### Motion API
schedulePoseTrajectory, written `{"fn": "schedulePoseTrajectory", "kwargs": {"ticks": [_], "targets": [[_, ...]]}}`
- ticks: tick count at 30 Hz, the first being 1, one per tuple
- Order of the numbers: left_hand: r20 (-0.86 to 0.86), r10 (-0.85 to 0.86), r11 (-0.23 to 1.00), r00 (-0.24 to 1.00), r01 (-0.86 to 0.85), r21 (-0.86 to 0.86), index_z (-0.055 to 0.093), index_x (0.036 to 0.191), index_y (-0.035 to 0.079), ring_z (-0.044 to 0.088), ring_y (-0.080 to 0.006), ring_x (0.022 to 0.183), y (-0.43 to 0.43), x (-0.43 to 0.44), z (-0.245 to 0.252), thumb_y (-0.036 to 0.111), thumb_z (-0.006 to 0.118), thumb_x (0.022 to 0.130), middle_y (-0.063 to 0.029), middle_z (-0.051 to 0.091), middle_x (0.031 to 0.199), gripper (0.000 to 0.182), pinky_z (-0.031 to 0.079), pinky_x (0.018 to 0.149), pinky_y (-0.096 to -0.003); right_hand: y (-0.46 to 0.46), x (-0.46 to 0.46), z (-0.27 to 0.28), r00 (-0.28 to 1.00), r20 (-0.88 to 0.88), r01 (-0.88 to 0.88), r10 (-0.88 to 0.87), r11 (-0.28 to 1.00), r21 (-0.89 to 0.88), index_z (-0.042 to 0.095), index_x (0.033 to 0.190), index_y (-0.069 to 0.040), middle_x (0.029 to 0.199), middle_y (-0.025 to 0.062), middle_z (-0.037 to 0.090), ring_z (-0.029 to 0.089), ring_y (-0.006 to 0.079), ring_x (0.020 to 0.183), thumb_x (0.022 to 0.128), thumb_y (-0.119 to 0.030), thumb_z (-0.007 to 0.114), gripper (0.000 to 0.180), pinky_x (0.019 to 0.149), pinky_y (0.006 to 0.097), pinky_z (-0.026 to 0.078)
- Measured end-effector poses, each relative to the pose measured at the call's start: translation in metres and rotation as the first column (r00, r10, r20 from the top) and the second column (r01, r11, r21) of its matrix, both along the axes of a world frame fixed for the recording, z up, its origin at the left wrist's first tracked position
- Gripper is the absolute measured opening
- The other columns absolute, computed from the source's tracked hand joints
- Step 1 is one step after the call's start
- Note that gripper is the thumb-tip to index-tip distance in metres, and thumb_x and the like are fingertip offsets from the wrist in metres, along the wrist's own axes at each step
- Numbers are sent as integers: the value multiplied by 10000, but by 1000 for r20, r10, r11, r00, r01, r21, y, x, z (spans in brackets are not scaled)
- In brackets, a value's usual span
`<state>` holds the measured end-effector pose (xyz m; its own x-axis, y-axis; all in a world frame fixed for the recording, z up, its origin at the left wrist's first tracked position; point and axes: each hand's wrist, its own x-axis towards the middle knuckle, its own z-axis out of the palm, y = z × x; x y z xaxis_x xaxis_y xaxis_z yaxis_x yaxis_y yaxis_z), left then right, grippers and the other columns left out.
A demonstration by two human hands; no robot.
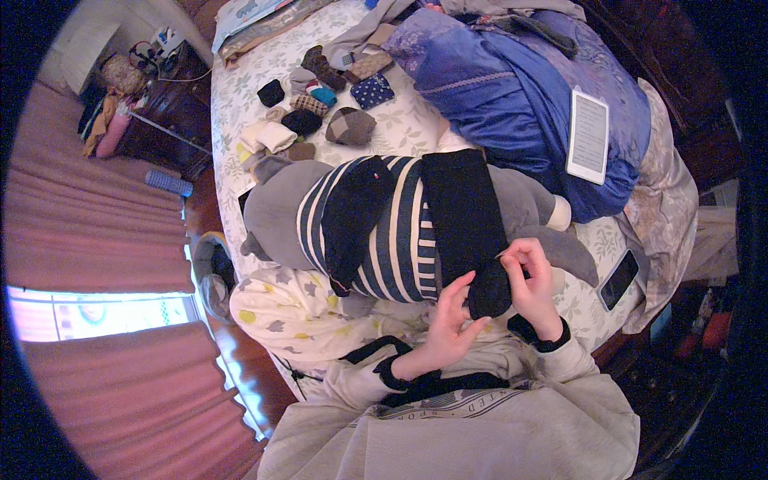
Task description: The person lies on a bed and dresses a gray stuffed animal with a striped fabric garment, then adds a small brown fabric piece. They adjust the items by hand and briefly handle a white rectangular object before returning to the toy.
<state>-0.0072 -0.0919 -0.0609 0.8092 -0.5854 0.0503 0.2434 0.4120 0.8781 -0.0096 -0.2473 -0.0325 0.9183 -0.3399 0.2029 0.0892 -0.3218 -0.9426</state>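
A large grey plush toy in a striped top [393,240] lies across the bed in front of me. Over its lower part a black sock [465,210] is laid out, its foot end hanging towards me. My right hand [531,276] pinches the sock's edge between thumb and fingertips. On the other side of the foot end is my left hand [453,327], fingers spread, touching or very near the fabric. A second black sock [357,210] lies across the toy's chest. Beyond the toy are several rolled or folded socks, among them an argyle one [351,126] and a dotted blue one [372,92].
Blue bedding [510,96] is heaped at the upper right, with a white e-reader [588,136] on it. A dark-screened phone [620,280] lies near the bed's right side. A patterned blanket [282,312] is bunched at the left, beside a round pet bed [211,264] on the floor.
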Motion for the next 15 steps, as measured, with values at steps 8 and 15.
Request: {"fn": "schedulePoseTrajectory", "kwargs": {"ticks": [8,15], "targets": [[3,136,963,991,-132,236,246,1321,11,507,-200,1105,-3,0,18,-99,643,733,-179,489,1209,718,427,925,-317,4,7,9,994,80,-60,72,988,-145,489,920,-1,729,87,603,623,152,648,826,27,547,113,579,267,481],[-136,48,994,990,-34,102,325,1270,-5,573,-197,1003,2,12,8,-112,678,690,-160,591,1080,687,448,907,-315,-9,-10,10,997,64,-70,52,944,321,468,943,-40,831,29,552,541,52,704,833,17,560,154,631,184,432]]}}
